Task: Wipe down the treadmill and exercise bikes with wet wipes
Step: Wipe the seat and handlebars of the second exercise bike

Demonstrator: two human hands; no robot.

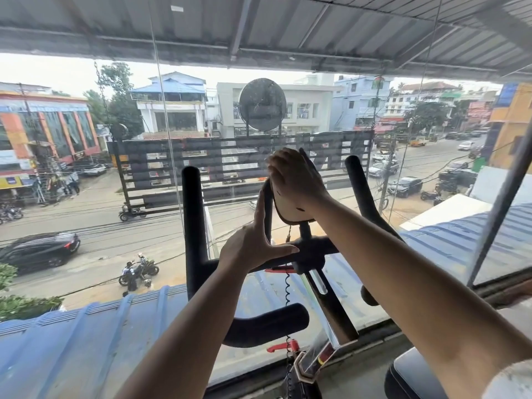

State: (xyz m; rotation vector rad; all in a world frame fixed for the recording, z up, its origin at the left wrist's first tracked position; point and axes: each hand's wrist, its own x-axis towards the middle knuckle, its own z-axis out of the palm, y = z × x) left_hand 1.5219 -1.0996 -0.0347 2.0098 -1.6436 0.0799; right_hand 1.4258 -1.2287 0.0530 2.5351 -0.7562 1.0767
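An exercise bike stands right against a glass wall, with its black handlebars [193,214] rising in front of me. A small dark console [290,211] sits on the stem between the bars. My right hand [296,180] lies over the console's face, fingers together and bent slightly toward its top edge; I cannot make out a wipe under it. My left hand [253,243] stands upright against the console's left edge, fingers straight and thumb stretched out to the right over the crossbar.
A coiled black cable [288,286] hangs from the console down to a red lever [283,347] on the frame. A grey padded seat [408,375] shows at the lower right. The glass wall [86,197] is close behind the bars, with a street below.
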